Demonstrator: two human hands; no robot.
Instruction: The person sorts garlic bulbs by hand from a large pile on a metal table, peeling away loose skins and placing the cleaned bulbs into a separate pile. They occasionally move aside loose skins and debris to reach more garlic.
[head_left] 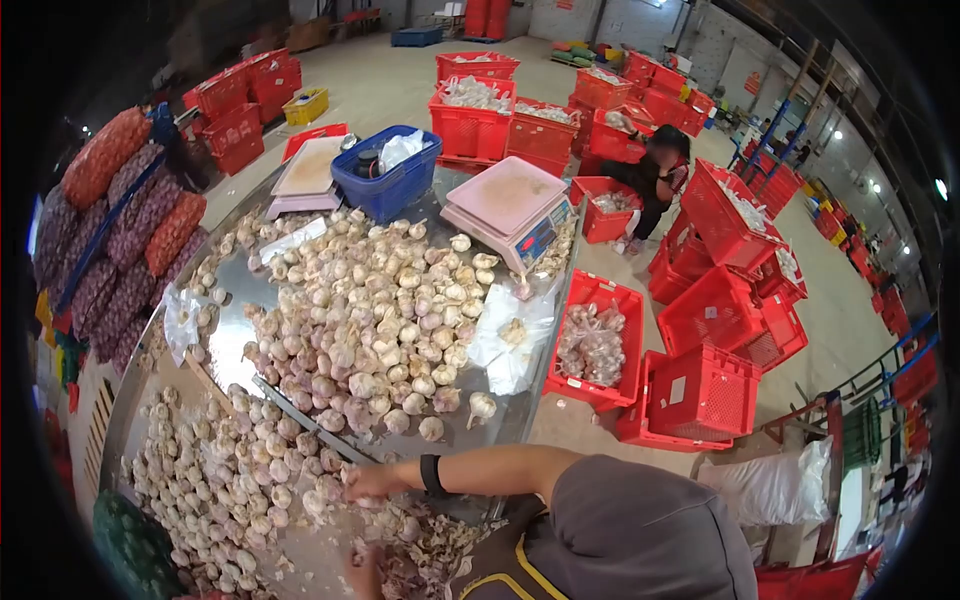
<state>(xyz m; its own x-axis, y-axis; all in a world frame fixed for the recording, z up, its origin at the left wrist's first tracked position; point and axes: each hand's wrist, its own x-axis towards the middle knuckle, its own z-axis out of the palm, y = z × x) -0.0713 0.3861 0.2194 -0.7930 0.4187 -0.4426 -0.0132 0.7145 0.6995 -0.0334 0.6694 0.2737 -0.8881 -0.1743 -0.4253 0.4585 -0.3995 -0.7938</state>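
Note:
My right hand (370, 482), with a dark band on its wrist, is over loose garlic bulbs and skins near the metal divider's lower end. Below it, my left hand (365, 572) is partly visible at the bottom, over the same table. Both hands are small and blurred, so their fingers and anything held cannot be made out. Garlic bulbs (220, 480) spread to the left of my hands. Peeled-off skins (425, 540) lie to their right. Beyond the divider sits a larger heap of garlic (370, 320) on the metal table.
Two scales (510, 205) and a blue basket (385, 180) stand at the table's far side. A plastic bag (512, 335) lies right of the heap. Red crates (600, 345) stand beyond the right edge, near a crouching person (655, 180). Net sacks (110, 240) are stacked left.

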